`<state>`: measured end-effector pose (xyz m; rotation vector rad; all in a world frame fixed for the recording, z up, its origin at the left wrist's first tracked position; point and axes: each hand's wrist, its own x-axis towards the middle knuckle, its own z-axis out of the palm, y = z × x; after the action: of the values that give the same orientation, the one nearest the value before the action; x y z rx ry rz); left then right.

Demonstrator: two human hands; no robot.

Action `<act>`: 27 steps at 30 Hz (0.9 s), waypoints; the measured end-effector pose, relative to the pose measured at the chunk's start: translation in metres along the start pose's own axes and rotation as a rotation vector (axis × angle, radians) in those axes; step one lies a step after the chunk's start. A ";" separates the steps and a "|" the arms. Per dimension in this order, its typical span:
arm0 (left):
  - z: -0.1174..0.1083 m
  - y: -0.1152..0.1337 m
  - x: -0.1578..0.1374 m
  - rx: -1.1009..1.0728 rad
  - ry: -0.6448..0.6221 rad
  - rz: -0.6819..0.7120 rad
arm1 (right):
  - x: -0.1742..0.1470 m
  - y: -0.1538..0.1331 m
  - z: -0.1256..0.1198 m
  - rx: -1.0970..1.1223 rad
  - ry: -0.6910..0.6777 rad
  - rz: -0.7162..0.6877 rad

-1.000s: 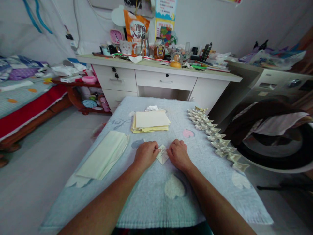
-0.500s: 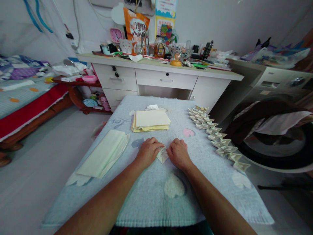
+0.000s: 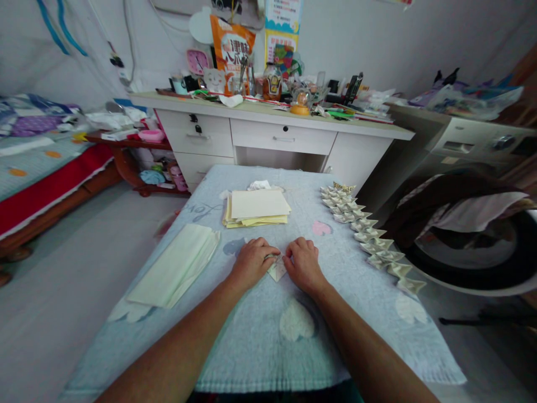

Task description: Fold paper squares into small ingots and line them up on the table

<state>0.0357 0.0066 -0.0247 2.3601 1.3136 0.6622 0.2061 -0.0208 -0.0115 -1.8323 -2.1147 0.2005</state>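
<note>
Both my hands meet at the middle of the cloth-covered table, over a small folded piece of paper. Its pointed lower corner shows between them and faces me; the upper part is hidden by fingers. My left hand has its thumb and fingers closed on the paper's left side. On the right side, my right hand is closed too, curled fingers pinching the paper's edge. Beyond the hands lies a stack of cream and yellow paper sheets. Left of them is a pile of long pale folded paper.
A row of several folded paper pieces runs along the table's right edge. Crumpled white tissue sits behind the stack. Farther back stands a cluttered white desk, with a washing machine at right and a bed at left.
The whole view has shifted slightly. My fingers stay on the folded paper, with the right hand's fingertips a little closer over it; other things keep their places.
</note>
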 end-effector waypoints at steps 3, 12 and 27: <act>0.002 -0.001 0.000 0.010 0.004 -0.010 | -0.001 -0.002 0.002 0.014 0.020 -0.020; -0.002 -0.001 -0.002 -0.018 -0.015 0.006 | -0.002 -0.001 0.002 -0.042 0.026 0.053; -0.003 0.000 -0.003 -0.008 -0.043 -0.030 | -0.002 0.023 -0.014 0.009 -0.079 0.058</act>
<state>0.0327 0.0044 -0.0224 2.3301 1.3232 0.6035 0.2329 -0.0209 -0.0066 -1.9112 -2.1107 0.3015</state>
